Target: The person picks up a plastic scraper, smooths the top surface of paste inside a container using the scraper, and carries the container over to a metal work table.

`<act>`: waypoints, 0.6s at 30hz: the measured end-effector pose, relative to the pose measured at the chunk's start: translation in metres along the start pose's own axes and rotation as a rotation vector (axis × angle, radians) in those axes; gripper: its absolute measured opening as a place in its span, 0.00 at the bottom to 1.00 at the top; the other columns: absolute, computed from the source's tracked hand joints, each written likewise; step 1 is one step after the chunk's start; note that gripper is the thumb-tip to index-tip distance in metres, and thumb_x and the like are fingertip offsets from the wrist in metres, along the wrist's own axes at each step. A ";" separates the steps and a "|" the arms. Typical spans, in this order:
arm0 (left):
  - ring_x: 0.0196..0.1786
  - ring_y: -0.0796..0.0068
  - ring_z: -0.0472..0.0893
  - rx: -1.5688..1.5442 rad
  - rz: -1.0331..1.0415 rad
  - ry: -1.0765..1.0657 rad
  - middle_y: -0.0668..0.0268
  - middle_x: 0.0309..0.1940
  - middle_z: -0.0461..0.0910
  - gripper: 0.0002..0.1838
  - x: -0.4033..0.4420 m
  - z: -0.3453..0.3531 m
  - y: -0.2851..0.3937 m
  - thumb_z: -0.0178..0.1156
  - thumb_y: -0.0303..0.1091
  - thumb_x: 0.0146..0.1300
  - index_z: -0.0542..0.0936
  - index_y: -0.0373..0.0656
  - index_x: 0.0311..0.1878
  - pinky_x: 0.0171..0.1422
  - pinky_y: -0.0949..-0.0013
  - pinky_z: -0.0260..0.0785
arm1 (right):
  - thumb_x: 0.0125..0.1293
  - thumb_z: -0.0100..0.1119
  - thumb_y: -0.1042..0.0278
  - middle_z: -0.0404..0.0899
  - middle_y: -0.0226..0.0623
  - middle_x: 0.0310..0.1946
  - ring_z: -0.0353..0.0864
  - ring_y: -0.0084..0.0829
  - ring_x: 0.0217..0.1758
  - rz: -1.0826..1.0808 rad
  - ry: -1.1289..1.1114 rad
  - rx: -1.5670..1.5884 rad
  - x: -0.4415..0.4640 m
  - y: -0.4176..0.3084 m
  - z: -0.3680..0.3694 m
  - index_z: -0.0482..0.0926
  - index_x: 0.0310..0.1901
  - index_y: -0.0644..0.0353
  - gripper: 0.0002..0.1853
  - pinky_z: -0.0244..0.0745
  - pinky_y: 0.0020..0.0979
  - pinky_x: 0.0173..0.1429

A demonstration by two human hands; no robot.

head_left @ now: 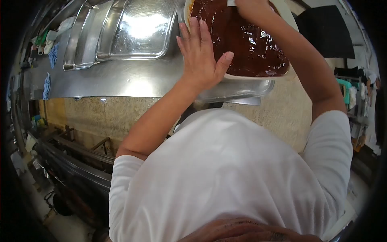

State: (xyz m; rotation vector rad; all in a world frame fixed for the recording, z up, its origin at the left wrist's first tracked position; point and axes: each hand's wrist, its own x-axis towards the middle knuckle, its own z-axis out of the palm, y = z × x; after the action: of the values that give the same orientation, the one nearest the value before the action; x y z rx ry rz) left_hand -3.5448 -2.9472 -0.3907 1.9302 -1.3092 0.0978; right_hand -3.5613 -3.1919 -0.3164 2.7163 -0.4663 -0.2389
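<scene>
A white tub at the top centre holds a glossy dark reddish-brown mass. My left hand lies with its fingers outstretched at the tub's left side, over the rim and the edge of the brown mass. Over the far part of the tub, my right hand is closed around something white, of which only a small end shows at the top edge of the view. What kind of thing it is cannot be made out.
Shiny metal trays stand left of the tub on a steel table. Under the tub sits another metal tray. Blue-and-white cloths hang at the far left. A black panel is at the upper right, above shelves with assorted items.
</scene>
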 end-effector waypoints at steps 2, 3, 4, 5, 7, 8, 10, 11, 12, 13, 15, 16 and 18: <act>0.80 0.25 0.28 -0.038 0.001 -0.004 0.37 0.80 0.32 0.55 -0.004 0.002 -0.001 0.48 0.66 0.71 0.38 0.32 0.80 0.73 0.20 0.26 | 0.61 0.58 0.66 0.88 0.50 0.38 0.88 0.49 0.43 0.083 -0.044 0.105 -0.006 0.017 0.000 0.89 0.34 0.58 0.11 0.81 0.48 0.48; 0.80 0.25 0.28 -0.035 -0.003 0.000 0.37 0.80 0.32 0.55 -0.004 0.002 -0.001 0.48 0.66 0.71 0.38 0.32 0.80 0.73 0.20 0.26 | 0.61 0.57 0.67 0.87 0.51 0.36 0.88 0.49 0.42 0.114 0.029 0.104 -0.007 0.027 0.002 0.89 0.34 0.59 0.11 0.81 0.48 0.48; 0.80 0.25 0.30 -0.014 -0.004 -0.001 0.35 0.80 0.33 0.53 -0.003 0.001 0.001 0.47 0.65 0.72 0.38 0.31 0.80 0.75 0.23 0.26 | 0.61 0.57 0.67 0.87 0.52 0.34 0.88 0.49 0.40 0.156 0.099 0.108 -0.008 0.036 0.006 0.88 0.33 0.61 0.11 0.81 0.48 0.48; 0.80 0.24 0.33 0.005 -0.002 -0.001 0.33 0.79 0.35 0.52 -0.001 0.002 0.002 0.46 0.64 0.73 0.38 0.31 0.80 0.76 0.26 0.26 | 0.61 0.57 0.67 0.87 0.52 0.34 0.88 0.49 0.40 0.165 0.102 0.107 0.003 0.042 0.018 0.88 0.33 0.61 0.11 0.81 0.48 0.48; 0.80 0.24 0.33 0.004 0.005 0.002 0.33 0.79 0.35 0.52 -0.002 0.001 0.002 0.46 0.63 0.73 0.38 0.31 0.80 0.76 0.26 0.26 | 0.61 0.56 0.67 0.87 0.52 0.35 0.88 0.50 0.41 0.222 0.167 0.150 0.028 0.044 0.045 0.88 0.34 0.62 0.12 0.81 0.48 0.48; 0.80 0.24 0.33 0.007 0.008 0.004 0.33 0.79 0.35 0.52 -0.002 0.001 0.002 0.46 0.63 0.73 0.38 0.31 0.80 0.76 0.26 0.26 | 0.61 0.56 0.67 0.87 0.52 0.35 0.88 0.50 0.41 0.224 0.167 0.153 0.034 0.041 0.051 0.88 0.34 0.62 0.12 0.81 0.48 0.48; 0.80 0.24 0.33 0.017 0.014 0.011 0.33 0.79 0.35 0.52 -0.001 0.002 0.001 0.46 0.63 0.73 0.38 0.30 0.80 0.76 0.25 0.27 | 0.61 0.55 0.68 0.87 0.52 0.36 0.88 0.49 0.42 0.175 0.175 0.290 0.046 0.005 0.040 0.88 0.35 0.62 0.12 0.81 0.48 0.48; 0.80 0.24 0.34 0.024 0.017 0.021 0.33 0.79 0.36 0.52 -0.002 0.003 0.001 0.46 0.63 0.73 0.38 0.30 0.80 0.76 0.25 0.27 | 0.60 0.55 0.68 0.87 0.53 0.37 0.88 0.48 0.42 0.091 0.280 0.403 0.052 -0.012 0.037 0.88 0.35 0.62 0.12 0.82 0.48 0.47; 0.80 0.24 0.34 0.023 0.016 0.017 0.33 0.79 0.36 0.52 -0.002 0.004 0.001 0.46 0.63 0.73 0.38 0.30 0.80 0.76 0.25 0.27 | 0.58 0.56 0.69 0.86 0.54 0.36 0.88 0.49 0.40 0.010 0.353 0.394 0.054 -0.028 0.033 0.88 0.35 0.61 0.11 0.82 0.48 0.45; 0.80 0.23 0.34 0.023 0.017 0.016 0.33 0.79 0.36 0.52 -0.002 0.004 0.001 0.47 0.63 0.73 0.38 0.30 0.80 0.76 0.25 0.27 | 0.57 0.57 0.70 0.86 0.53 0.32 0.88 0.50 0.37 -0.039 0.260 0.354 0.056 -0.042 0.019 0.88 0.33 0.60 0.10 0.82 0.48 0.43; 0.79 0.23 0.34 0.024 0.032 0.014 0.33 0.79 0.36 0.52 -0.002 0.002 -0.001 0.47 0.63 0.73 0.38 0.30 0.80 0.76 0.25 0.28 | 0.57 0.57 0.70 0.86 0.52 0.30 0.87 0.50 0.35 -0.128 0.323 0.506 0.034 -0.061 0.006 0.87 0.32 0.59 0.09 0.81 0.49 0.43; 0.79 0.23 0.32 0.006 0.022 0.002 0.34 0.80 0.33 0.53 -0.002 0.002 -0.003 0.47 0.65 0.72 0.37 0.31 0.80 0.74 0.22 0.28 | 0.58 0.57 0.71 0.85 0.52 0.33 0.86 0.51 0.39 -0.184 0.199 0.476 0.009 -0.065 -0.008 0.88 0.40 0.59 0.12 0.81 0.47 0.47; 0.79 0.22 0.29 -0.021 0.016 0.000 0.36 0.80 0.31 0.55 -0.002 0.002 -0.003 0.47 0.67 0.71 0.37 0.31 0.80 0.72 0.18 0.29 | 0.59 0.56 0.72 0.85 0.53 0.37 0.85 0.52 0.44 -0.338 0.104 0.373 -0.045 -0.072 -0.025 0.87 0.47 0.58 0.16 0.80 0.46 0.50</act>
State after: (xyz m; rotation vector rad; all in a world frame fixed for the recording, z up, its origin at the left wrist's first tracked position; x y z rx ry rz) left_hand -3.5446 -2.9465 -0.3950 1.9026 -1.3216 0.0920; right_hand -3.5766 -3.1043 -0.3167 3.1461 -0.0154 -0.1048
